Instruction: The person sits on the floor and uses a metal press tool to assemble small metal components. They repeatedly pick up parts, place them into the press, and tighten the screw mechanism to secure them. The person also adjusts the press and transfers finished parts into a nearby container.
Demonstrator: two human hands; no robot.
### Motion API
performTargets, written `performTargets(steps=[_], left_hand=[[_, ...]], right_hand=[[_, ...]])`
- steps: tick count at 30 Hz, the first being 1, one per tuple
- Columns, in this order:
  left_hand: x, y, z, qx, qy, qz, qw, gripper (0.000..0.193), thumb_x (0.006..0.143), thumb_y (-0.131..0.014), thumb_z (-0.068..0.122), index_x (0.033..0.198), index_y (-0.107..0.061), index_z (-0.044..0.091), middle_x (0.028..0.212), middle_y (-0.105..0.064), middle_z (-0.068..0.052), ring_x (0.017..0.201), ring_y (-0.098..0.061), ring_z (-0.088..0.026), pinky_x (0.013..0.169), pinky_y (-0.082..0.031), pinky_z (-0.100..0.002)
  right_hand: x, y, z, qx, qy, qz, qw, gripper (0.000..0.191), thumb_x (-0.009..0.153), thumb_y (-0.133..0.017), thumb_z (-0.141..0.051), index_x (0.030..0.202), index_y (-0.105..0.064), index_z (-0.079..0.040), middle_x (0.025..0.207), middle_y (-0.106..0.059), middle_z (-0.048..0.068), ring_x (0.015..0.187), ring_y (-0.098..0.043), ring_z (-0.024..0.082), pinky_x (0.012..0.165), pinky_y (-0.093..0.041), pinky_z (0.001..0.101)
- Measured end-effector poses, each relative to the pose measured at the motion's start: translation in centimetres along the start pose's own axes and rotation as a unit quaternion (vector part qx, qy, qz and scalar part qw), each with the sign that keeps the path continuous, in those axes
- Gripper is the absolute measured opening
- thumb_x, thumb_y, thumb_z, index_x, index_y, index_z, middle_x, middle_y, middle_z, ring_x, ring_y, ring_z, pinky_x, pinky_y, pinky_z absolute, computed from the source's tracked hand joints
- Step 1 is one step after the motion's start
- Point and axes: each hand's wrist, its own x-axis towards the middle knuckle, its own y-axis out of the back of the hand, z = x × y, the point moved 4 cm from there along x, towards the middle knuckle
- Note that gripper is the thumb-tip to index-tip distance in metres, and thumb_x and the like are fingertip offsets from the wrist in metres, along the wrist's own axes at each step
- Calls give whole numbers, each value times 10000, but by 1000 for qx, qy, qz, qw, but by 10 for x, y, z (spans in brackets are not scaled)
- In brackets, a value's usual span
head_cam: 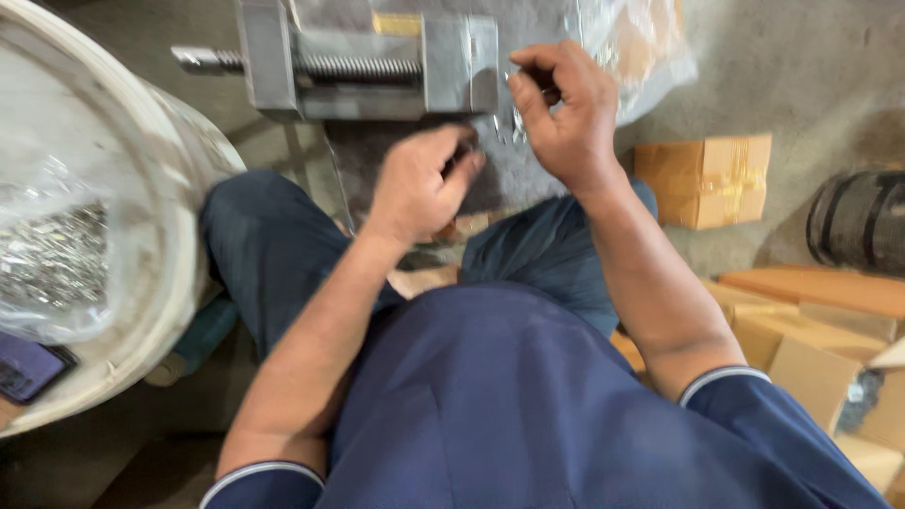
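Observation:
I sit with a grey metal vise (368, 61) in front of my knees; its threaded screw sticks out to the left. My left hand (424, 179) hovers just below the vise's right end, fingers curled, blurred by motion; whether it holds anything is unclear. My right hand (561, 108) is raised beside the vise's right jaw, fingers pinched on a small shiny metal part (517, 121) that is hard to make out.
A large white drum (179, 236) stands at my left, holding a clear bag of small shiny metal pieces (52, 254). A dark phone (28, 368) lies on its rim. Cardboard boxes (707, 179) and a dark round object (858, 221) sit to the right.

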Motion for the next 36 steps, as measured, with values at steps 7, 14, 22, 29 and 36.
performTargets(steps=[7,14,22,29,36], left_hand=[[-5,-4,-1,-34,-21,-7,999,197,994,-734,122,1160,-679,30,935,-713,-110,837,-704,-285,751,-557,-357],[-4,-4,4,-7,-20,-16,1000,164,984,-736,98,1120,-679,27,880,-687,-99,767,-659,-273,692,-522,-359],[-5,-6,2,9,-37,-8,999,167,988,-738,99,1129,-677,33,891,-687,-93,790,-670,-267,713,-536,-352],[-3,-6,7,34,-48,1,998,219,977,-733,126,1176,-682,52,932,-706,-98,840,-700,-279,734,-560,-378],[-2,-12,9,128,-88,-38,987,267,927,-707,116,1183,-694,40,951,-717,-107,880,-661,-339,749,-537,-453]], right_hand=[[-66,0,20,-35,-54,-69,996,102,989,-768,-59,1080,-722,-59,881,-650,88,710,-631,187,652,-510,321],[-63,-4,15,-108,-6,-109,988,103,981,-764,-140,1077,-741,-110,891,-663,92,786,-665,316,666,-512,407],[-54,-8,20,-102,-47,-132,985,133,956,-726,-171,1066,-739,-99,962,-731,107,869,-698,344,731,-542,445],[-57,-14,28,-53,-105,-151,981,142,996,-714,-172,1081,-709,-58,902,-717,89,829,-671,279,710,-521,402],[-81,-28,37,434,-392,-184,790,123,1045,-660,-167,1076,-613,-57,789,-577,-43,656,-505,39,553,-395,207]])
